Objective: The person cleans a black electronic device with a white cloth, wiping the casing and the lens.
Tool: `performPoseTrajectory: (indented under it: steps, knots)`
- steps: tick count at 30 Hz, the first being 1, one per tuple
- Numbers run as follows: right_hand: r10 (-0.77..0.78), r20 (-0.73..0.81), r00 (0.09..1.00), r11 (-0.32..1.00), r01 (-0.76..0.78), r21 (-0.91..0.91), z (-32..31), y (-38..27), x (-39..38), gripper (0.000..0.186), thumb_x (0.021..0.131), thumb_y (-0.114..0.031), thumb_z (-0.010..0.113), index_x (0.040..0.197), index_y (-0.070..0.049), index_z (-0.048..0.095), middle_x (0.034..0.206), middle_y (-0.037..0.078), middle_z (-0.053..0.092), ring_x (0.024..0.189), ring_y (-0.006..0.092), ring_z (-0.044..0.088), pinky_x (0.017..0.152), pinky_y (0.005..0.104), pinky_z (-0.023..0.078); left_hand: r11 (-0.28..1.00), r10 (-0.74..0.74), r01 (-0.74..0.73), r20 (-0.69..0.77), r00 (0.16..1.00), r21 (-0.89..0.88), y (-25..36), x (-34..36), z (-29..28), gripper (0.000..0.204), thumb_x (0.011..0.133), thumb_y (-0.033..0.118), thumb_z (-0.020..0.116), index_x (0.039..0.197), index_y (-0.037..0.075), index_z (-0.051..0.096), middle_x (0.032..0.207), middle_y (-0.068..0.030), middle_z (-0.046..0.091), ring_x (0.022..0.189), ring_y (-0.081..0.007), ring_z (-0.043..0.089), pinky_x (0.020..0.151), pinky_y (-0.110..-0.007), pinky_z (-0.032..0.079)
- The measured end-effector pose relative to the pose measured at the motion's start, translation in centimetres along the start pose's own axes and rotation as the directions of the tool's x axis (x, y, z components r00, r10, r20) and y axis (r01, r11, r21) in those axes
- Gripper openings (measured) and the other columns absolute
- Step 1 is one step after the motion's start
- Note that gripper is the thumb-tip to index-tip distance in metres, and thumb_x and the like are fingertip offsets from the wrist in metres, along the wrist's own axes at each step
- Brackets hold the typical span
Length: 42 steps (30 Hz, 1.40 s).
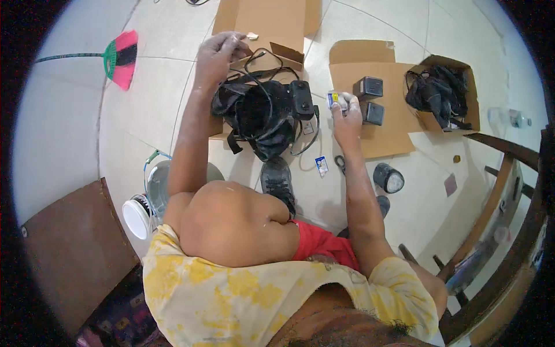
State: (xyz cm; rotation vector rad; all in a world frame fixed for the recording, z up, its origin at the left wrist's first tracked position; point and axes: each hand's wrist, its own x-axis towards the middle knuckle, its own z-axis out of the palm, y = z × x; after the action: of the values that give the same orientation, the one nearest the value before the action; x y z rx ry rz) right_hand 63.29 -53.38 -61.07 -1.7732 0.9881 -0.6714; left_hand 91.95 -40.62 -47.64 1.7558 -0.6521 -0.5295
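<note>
My left hand [224,49], dusted with white powder, is over the far side of a black fabric bag [231,101]. Its fingers are loosely bent and apart, with nothing visible in them. Just past its fingertips a small white scrap [252,36] lies on an open cardboard box [260,14]. My right hand [348,118] pinches a small blue, yellow and white packet [333,99]; its fingers hide part of it. Beside that hand two black box-shaped blocks [370,88] sit on flattened cardboard [390,141]. A black device [302,99] with a cable rests on the bag's right side.
At the right stands a cardboard box [471,107] of black fabric gear. A blue-white packet [321,166] and a dark cylinder [388,178] lie near my shoe [278,179]. A pink broom [122,61], a white bucket [137,218] and a wooden frame [480,214] stand around.
</note>
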Motion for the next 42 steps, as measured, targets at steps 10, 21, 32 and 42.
performPoseTrajectory:
  steps: [10, 21, 32, 42]
  knots:
    - [0.188, 0.145, 0.971, 0.964, -0.154, -0.218, 1.9, 4.8, -1.9, 0.033, 0.089, -0.006, 0.06, 0.12, 0.001, 0.055, 0.111, 0.024, 0.065, 0.107, 0.0364, 0.064, 0.092, 0.0408, 0.048, 0.821, 0.039, -0.3, 0.476, 0.879, 0.487, -6.4, -1.1, 3.6, 0.026, 0.091, 0.013, 0.059, 0.113, 0.0, 0.065, 0.109, -0.0162, 0.069, 0.104, -0.0296, 0.065, 0.094, -0.037, 0.049]
    - [0.133, 0.028, 0.991, 0.857, -0.129, 0.499, 1.2, -1.6, -0.4, 0.038, 0.091, -0.002, 0.063, 0.125, 0.002, 0.048, 0.11, 0.013, 0.062, 0.095, 0.0177, 0.063, 0.083, 0.0283, 0.053, 0.861, 0.157, -0.298, 0.341, 0.927, 0.413, -3.3, -1.5, 4.2, 0.02, 0.089, 0.016, 0.064, 0.104, 0.006, 0.071, 0.102, -0.0134, 0.07, 0.095, -0.0281, 0.067, 0.087, -0.037, 0.051]
    - [-0.052, 0.072, 0.996, 0.886, 0.013, 0.463, -1.4, -8.8, 0.0, 0.048, 0.083, 0.005, 0.07, 0.126, 0.001, 0.047, 0.097, 0.01, 0.064, 0.089, 0.0128, 0.062, 0.078, 0.0257, 0.051, 0.858, 0.348, -0.483, 0.494, 0.797, 0.175, 3.9, -4.3, 8.2, 0.022, 0.083, 0.015, 0.071, 0.103, 0.006, 0.071, 0.102, -0.01, 0.07, 0.099, -0.0248, 0.066, 0.091, -0.036, 0.05]
    - [-0.137, 0.086, 0.987, 0.923, 0.096, 0.373, -2.0, -9.5, -0.2, 0.048, 0.081, -0.002, 0.073, 0.124, 0.001, 0.051, 0.084, 0.006, 0.061, 0.077, 0.0108, 0.058, 0.069, 0.0263, 0.049, 0.816, 0.322, -0.511, 0.521, 0.79, 0.271, 4.5, -5.2, 8.6, 0.016, 0.082, 0.016, 0.071, 0.093, 0.005, 0.068, 0.093, -0.0099, 0.069, 0.091, -0.0263, 0.066, 0.084, -0.038, 0.049]
